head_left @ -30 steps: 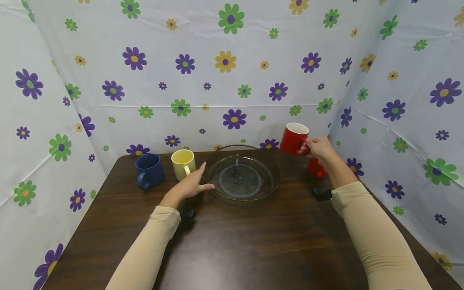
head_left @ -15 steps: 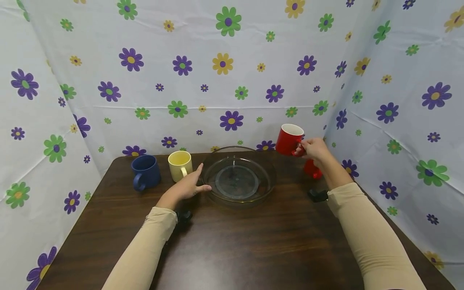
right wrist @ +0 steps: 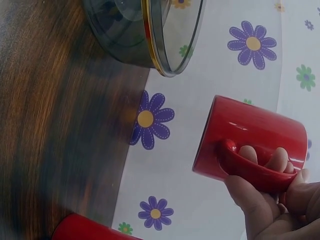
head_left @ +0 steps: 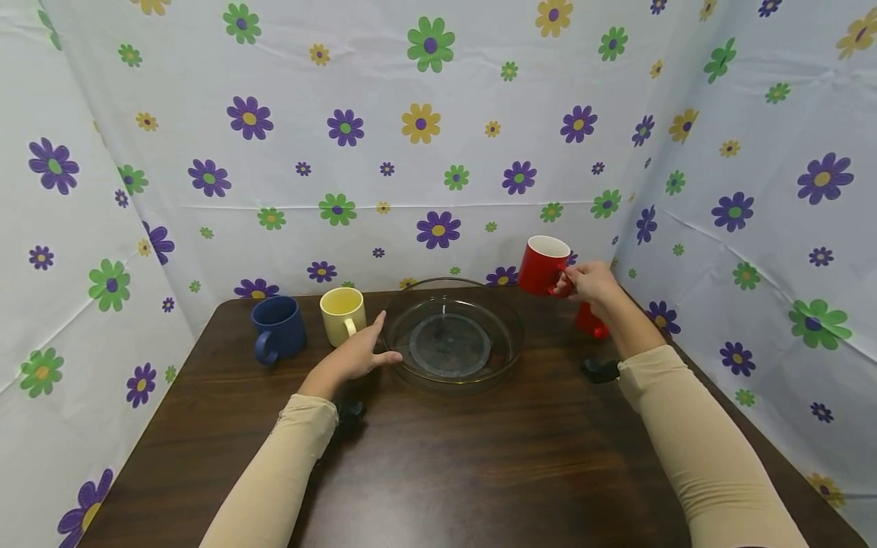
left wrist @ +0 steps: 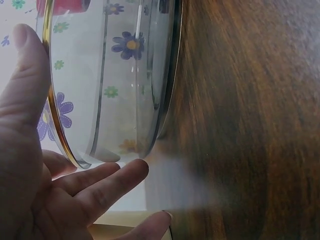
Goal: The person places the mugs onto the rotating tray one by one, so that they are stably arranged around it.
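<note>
A clear glass bowl (head_left: 450,377) with a gold-tinted rim stands at the back middle of the table. My left hand (head_left: 354,352) is at its left side, thumb and fingers spread. In the left wrist view the fingertips (left wrist: 135,170) lie right at the bowl's wall. My right hand (head_left: 591,286) grips a red mug (head_left: 541,266) by its handle, fingers through the loop in the right wrist view. This mug is white inside and is held up in the air, right of the bowl. A second red mug (head_left: 591,321) stands on the table, partly hidden below the right hand.
A yellow mug (head_left: 342,313) stands just left of the bowl, beyond the left hand. Farther left is a dark blue mug (head_left: 281,329). The brown wooden table (head_left: 473,472) meets a flowered cloth wall (head_left: 384,175) at its back and sides.
The red mug in my right hand has shifted slightly left toward the bowl. My left hand has stayed at the bowl's left side. The head view has tilted a little.
</note>
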Demonstrator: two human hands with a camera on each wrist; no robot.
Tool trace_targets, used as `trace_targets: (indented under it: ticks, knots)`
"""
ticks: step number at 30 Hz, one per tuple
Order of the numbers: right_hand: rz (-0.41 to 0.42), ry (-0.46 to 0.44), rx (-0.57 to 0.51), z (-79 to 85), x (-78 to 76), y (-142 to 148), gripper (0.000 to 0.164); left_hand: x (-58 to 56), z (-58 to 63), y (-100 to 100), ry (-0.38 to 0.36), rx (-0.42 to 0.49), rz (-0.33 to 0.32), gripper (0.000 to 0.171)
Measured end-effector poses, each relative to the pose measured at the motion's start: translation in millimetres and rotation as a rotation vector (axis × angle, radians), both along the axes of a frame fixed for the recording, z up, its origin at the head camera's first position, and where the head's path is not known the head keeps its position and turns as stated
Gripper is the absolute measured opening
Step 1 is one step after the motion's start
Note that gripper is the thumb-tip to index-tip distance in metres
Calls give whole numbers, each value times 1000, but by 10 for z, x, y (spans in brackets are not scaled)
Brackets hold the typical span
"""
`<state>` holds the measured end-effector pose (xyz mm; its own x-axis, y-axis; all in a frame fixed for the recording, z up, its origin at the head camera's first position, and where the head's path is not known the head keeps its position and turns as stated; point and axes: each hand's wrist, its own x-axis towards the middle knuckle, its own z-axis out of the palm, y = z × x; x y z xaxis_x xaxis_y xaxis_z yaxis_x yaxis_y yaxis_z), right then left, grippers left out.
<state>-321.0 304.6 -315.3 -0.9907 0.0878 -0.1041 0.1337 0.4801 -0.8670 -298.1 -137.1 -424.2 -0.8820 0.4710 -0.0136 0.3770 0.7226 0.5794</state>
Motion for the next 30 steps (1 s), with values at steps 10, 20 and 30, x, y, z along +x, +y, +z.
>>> trace_targets:
  ticks: [10,20,30]
  knots:
    - [25,18,25,-31,-15,-51,36,30,22,-10,-7,-5,14,99]
    - [43,38,11,-98,14,-139,35,19,2,-10,-7,-9,23,99]
    - [18,12,12,-112,-16,-177,35,16,-1,-13,-10,0,20,99]
